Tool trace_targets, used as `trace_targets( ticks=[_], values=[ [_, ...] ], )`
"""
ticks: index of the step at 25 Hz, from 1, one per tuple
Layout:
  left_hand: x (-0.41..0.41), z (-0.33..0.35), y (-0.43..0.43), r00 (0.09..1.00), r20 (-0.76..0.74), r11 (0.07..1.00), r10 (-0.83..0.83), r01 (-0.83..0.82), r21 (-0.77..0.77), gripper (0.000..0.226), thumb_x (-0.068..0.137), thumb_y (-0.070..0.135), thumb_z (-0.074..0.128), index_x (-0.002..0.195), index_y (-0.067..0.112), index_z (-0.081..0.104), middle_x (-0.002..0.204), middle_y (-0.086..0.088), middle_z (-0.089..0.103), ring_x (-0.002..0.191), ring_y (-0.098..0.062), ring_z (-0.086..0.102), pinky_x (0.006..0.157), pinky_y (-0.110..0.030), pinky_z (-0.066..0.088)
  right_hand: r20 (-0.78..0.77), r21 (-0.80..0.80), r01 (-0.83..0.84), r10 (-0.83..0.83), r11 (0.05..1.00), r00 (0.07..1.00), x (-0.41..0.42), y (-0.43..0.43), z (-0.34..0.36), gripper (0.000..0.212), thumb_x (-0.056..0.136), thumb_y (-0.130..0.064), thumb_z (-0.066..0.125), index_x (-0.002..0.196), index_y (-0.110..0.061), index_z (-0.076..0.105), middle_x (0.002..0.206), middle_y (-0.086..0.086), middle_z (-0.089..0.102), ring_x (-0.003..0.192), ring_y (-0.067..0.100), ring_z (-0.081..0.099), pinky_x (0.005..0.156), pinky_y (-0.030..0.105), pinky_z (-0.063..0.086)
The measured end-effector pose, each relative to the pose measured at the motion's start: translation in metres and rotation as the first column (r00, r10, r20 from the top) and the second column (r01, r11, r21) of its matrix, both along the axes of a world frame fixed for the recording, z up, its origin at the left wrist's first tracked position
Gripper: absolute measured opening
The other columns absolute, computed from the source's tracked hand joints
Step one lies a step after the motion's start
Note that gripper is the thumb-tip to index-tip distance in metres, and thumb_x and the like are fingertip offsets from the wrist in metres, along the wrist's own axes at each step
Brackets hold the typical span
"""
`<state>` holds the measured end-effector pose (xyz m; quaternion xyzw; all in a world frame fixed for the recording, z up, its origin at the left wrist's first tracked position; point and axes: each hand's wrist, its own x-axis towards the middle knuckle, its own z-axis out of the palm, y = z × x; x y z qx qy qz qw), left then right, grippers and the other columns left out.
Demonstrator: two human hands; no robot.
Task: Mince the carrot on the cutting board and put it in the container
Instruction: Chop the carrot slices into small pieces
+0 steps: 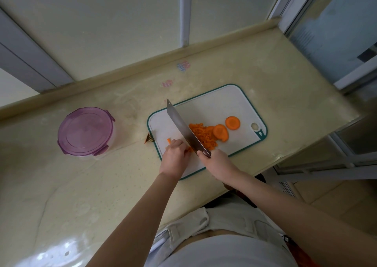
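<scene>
- right hand (217,161), frame centre: fist wrapped round the handle of a cleaver (184,129), blade angled up-left over the board
- left hand (175,153) just left of the blade: fingers curled, bunched on carrot bits at the edge; actual pinch hidden
- minced carrot (204,137) piled right of the blade; two carrot slices (232,122) further right
- cutting board (214,103) white, teal rim
- container (86,132) centre-left, purple lid on, well apart from the board

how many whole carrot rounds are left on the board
2. One round lies alone near the hole in the board; the other touches the minced pile. More may hide behind the knife or left hand.
</scene>
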<state>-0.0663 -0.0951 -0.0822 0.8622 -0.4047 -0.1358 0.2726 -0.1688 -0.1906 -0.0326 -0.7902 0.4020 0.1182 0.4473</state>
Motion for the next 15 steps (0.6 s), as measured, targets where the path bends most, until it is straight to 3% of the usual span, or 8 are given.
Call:
trace_targets(
  ticks=[2,4,7,10,13,15],
  values=[
    [0.0,-0.002,0.0,1.0,0.003,1.0,0.006,-0.006,-0.031,0.004,0.076,0.0,0.068,0.079,0.0,0.071,0.075,-0.011,0.062,0.074,-0.026,0.056,0.066,-0.036,0.051,-0.005,-0.025,-0.013,0.013,1.0,1.0,0.004,0.0,-0.002,0.039,0.098,-0.036,0.046,0.074,-0.005,0.053,0.065,0.006,0.052,0.06,0.022,0.051,0.054,0.027,0.039],
    [-0.001,-0.002,0.0,1.0,-0.002,0.999,0.012,-0.012,-0.053,0.003,0.073,-0.002,0.07,0.075,0.0,0.07,0.071,-0.011,0.06,0.072,-0.028,0.056,0.062,-0.035,0.05,0.006,-0.039,-0.016,0.016,0.999,1.0,0.006,0.002,-0.006,0.042,0.098,-0.034,0.047,0.067,-0.007,0.05,0.064,0.006,0.052,0.065,0.025,0.053,0.06,0.028,0.039],
    [-0.001,-0.002,0.001,1.0,-0.019,0.997,0.015,-0.016,-0.072,0.002,0.07,-0.001,0.07,0.071,0.0,0.069,0.07,-0.012,0.059,0.071,-0.03,0.057,0.059,-0.032,0.048,0.018,-0.096,-0.032,0.034,0.995,0.999,0.006,0.009,-0.007,0.049,0.097,-0.03,0.049,0.054,-0.015,0.035,0.053,-0.001,0.04,0.063,0.024,0.048,0.059,0.027,0.032],
    [0.0,-0.002,0.001,1.0,-0.018,0.998,-0.011,0.01,-0.07,0.002,0.072,-0.001,0.069,0.072,-0.001,0.068,0.071,-0.013,0.059,0.072,-0.03,0.056,0.058,-0.033,0.047,0.035,-0.083,-0.017,0.019,0.996,0.999,0.008,0.006,-0.008,0.049,0.097,-0.03,0.05,0.053,-0.017,0.034,0.053,-0.002,0.04,0.062,0.024,0.047,0.058,0.026,0.03],
    [0.0,0.001,0.001,0.999,-0.017,0.998,-0.04,0.039,-0.05,0.005,0.076,-0.002,0.066,0.081,0.001,0.065,0.077,-0.013,0.058,0.076,-0.03,0.053,0.065,-0.035,0.045,0.03,-0.034,-0.01,0.011,0.999,0.999,0.007,-0.004,-0.008,0.045,0.097,-0.032,0.049,0.058,-0.014,0.04,0.056,0.0,0.044,0.06,0.023,0.048,0.056,0.027,0.033],
    [0.0,0.004,0.003,0.998,0.018,0.997,-0.056,0.057,-0.057,0.012,0.076,-0.001,0.065,0.087,0.004,0.063,0.079,-0.011,0.059,0.077,-0.03,0.054,0.075,-0.037,0.045,0.029,-0.01,-0.008,0.008,1.0,1.0,0.007,-0.007,-0.007,0.041,0.097,-0.034,0.048,0.063,-0.011,0.044,0.055,0.0,0.042,0.052,0.018,0.044,0.047,0.023,0.033]
  ],
)
